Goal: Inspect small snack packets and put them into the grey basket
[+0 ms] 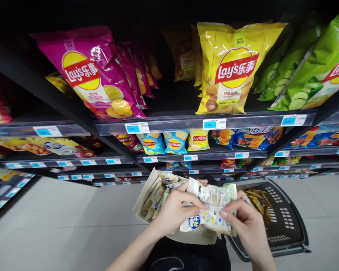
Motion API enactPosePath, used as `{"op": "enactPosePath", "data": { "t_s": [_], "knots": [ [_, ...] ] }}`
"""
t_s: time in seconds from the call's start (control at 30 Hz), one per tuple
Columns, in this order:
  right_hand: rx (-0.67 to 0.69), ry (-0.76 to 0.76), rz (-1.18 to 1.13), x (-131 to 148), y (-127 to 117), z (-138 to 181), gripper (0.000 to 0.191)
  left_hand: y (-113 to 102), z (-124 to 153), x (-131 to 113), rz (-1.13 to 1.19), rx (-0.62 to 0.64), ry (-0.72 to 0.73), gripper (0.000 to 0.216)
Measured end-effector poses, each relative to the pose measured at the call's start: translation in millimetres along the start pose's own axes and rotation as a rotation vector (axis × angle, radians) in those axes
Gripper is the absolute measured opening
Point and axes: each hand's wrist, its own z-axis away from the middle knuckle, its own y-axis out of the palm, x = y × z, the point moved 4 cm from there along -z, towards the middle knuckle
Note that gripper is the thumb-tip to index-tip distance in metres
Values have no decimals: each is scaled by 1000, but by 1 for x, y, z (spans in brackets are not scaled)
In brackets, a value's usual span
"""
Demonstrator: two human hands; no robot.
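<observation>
Both my hands hold a small white snack packet [211, 205] with printed text and a blue logo, turned so its back label faces me. My left hand [173, 209] grips its left side, fingers over the top edge. My right hand [247, 222] pinches its right side. Behind the packet, against my left hand, is a cream box [152, 195] holding several similar packets; what supports the box is hidden. A black shopping basket [285, 222] stands on the floor just right of my right hand, with yellow-wrapped snacks inside.
Black shelves rise in front of me with Lay's crisp bags: pink [93, 75] at left, yellow [231, 67] in the middle, green [307, 64] at right. Lower shelves carry smaller bags [175, 142] and blue price tags. Grey tiled floor [59, 218] lies below.
</observation>
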Motion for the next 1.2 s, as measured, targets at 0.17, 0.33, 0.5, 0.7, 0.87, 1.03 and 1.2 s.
{"op": "enactPosePath", "data": {
  "t_s": [0.17,0.33,0.5,0.7,0.87,1.03,1.2],
  "knots": [
    [225,-192,362,25,-14,-6,7,-3,0,-2,-3,-19,-26,27],
    [401,-256,685,31,-17,-12,13,-1,1,-4,-44,-5,-37,29],
    [195,-519,961,27,-22,-12,19,-11,0,-1,-25,-49,-40,15],
    [80,-295,427,30,-38,-20,10,-23,3,-7,-46,-49,81,10],
    [317,143,-106,20,-8,-26,34,-19,5,-13,-146,27,311,14],
    [368,269,-302,19,6,-25,29,-21,8,-13,-225,73,353,19],
    [263,299,-242,14,2,-24,28,-22,8,-15,-181,-12,313,17]
  ]
}}
